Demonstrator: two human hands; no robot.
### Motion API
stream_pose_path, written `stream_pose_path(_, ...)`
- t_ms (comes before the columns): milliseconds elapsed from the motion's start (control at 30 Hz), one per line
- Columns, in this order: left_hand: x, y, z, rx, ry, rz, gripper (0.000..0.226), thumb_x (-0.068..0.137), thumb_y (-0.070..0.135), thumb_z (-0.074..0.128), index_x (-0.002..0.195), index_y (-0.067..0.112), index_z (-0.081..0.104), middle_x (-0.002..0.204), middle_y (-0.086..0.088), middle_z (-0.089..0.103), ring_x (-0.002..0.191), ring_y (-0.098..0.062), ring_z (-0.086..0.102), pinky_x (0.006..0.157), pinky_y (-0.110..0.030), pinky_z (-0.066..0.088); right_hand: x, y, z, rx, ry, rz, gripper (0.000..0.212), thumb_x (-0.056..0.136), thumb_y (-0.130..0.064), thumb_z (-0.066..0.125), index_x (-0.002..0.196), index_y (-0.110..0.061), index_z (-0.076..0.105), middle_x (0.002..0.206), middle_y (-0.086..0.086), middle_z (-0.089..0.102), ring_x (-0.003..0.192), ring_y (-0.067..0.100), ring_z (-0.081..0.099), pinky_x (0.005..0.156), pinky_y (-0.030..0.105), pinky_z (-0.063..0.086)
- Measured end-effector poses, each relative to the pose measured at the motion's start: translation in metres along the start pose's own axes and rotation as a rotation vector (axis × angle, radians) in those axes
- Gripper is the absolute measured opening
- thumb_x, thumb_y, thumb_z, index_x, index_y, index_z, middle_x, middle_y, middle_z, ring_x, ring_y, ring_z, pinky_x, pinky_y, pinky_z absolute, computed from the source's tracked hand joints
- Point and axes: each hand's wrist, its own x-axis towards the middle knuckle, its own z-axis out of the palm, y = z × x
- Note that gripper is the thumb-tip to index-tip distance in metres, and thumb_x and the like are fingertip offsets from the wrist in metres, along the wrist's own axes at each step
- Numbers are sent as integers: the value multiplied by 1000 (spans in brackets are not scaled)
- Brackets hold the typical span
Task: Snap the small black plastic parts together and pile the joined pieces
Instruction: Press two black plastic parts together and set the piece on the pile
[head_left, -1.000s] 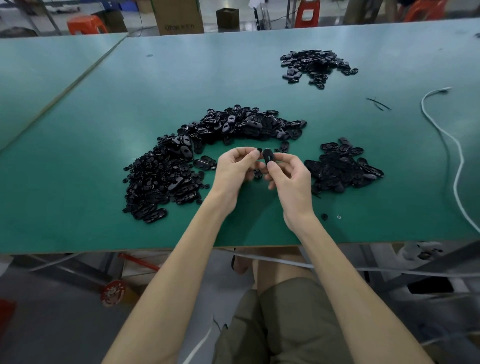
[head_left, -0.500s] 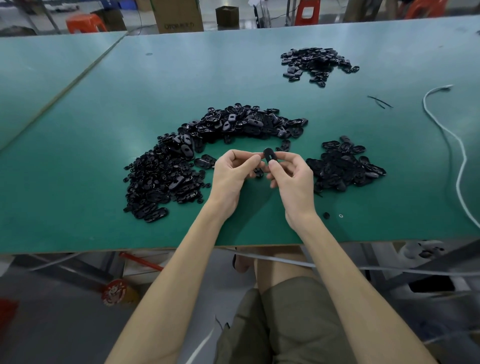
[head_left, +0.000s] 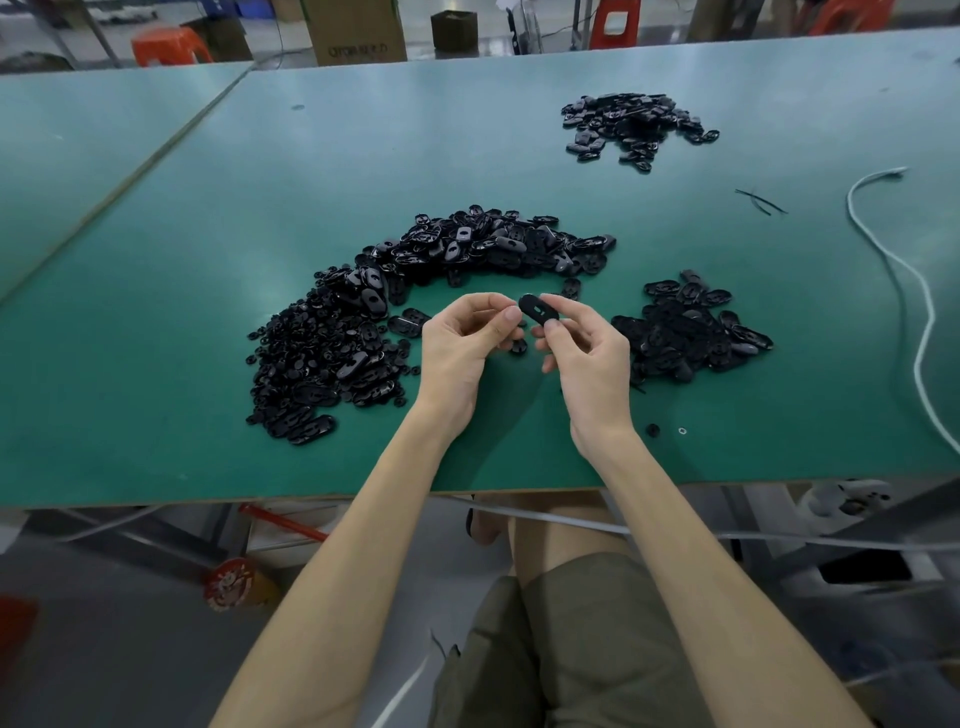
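My right hand (head_left: 587, 358) pinches a black oval plastic part (head_left: 537, 310) between thumb and forefinger, just above the green table (head_left: 156, 322). My left hand (head_left: 462, 348) is next to it with curled fingers, and its thumb tip lies close to the part's left end. Whether the left fingers hold a small piece is hidden. A large curved heap of loose black parts (head_left: 395, 312) lies left of and behind my hands. A smaller pile (head_left: 691, 332) sits just right of my right hand. Another pile (head_left: 634, 124) is at the far right.
A white cable (head_left: 914, 291) snakes along the table's right side. Two tiny loose bits (head_left: 653, 429) lie near the front edge, by my right wrist. A thin black strip (head_left: 761, 201) lies far right. Cardboard boxes and orange stools stand beyond the table.
My hands have drawn slightly apart. The oval part, earlier held between both hands' fingertips, now stays in my right hand's pinch and is turned flatter toward me.
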Motion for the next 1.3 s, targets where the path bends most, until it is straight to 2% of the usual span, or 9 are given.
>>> stream_pose_path(133, 1, -2, -1, 5, 0, -5, 8, 89, 1, 75, 89, 9, 75, 80, -1, 72, 70, -18, 64, 77, -31, 53, 1, 2, 0, -17, 32, 0, 28, 101, -7, 61, 118, -25, 73, 88, -1, 76, 75, 8, 66, 66, 25, 53)
stream_pose_path(300, 1, -3, -1, 51, -11, 29, 5, 89, 5, 76, 91, 9, 76, 77, 0, 70, 65, -13, 57, 72, -25, 50, 0, 3, 1, -32, 35, -15, 21, 99, -6, 63, 109, -22, 72, 89, -2, 76, 77, 7, 70, 61, 21, 52)
stream_pose_path(467, 0, -3, 0, 77, -18, 41, 5, 92, 2, 73, 96, 5, 72, 80, -9, 71, 68, -20, 61, 76, -33, 55, 0, 3, 2, -64, 25, -16, 18, 97, -9, 67, 99, -26, 73, 86, -5, 77, 81, 13, 73, 61, 21, 52)
stream_pose_path(533, 0, -4, 1, 89, -21, 42, 8, 92, -1, 72, 96, 6, 71, 85, -12, 71, 70, -21, 63, 76, -32, 57, 0, 3, 1, -64, 28, -14, 18, 97, -9, 67, 98, -27, 73, 87, -4, 77, 82, 15, 73, 61, 22, 52)
stream_pose_path(733, 1, -5, 1, 102, -16, 44, 13, 91, -1, 73, 101, 5, 66, 85, -9, 72, 68, -20, 65, 78, -34, 59, 2, 5, 1, -75, 23, -13, 14, 97, -12, 67, 105, -19, 76, 84, -5, 77, 77, 9, 71, 61, 22, 52)
stream_pose_path(967, 1, -5, 2, 145, -2, 59, 8, 91, 1, 75, 96, 4, 70, 80, -7, 72, 69, -18, 64, 72, -26, 56, 2, 5, 0, -77, 22, -16, 9, 96, -14, 71, 103, -18, 76, 75, -7, 74, 65, 4, 64, 60, 17, 50)
stream_pose_path(1133, 1, -7, 3, 216, 1, 63, 5, 91, 4, 75, 95, 5, 71, 80, -7, 74, 69, -16, 67, 69, -28, 57, 1, 2, 0, -61, -5, -18, 11, 96, -12, 72, 97, -22, 76, 78, -7, 76, 74, 8, 69, 61, 20, 52)
stream_pose_path(1300, 2, -7, 3, 241, 32, 60, 6, 92, 5, 75, 95, 6, 70, 79, -4, 74, 67, -15, 68, 66, -25, 57, 1, 3, -1, -72, -10, -14, 10, 96, -12, 72, 100, -20, 77, 81, -5, 77, 76, 10, 70, 62, 21, 52)
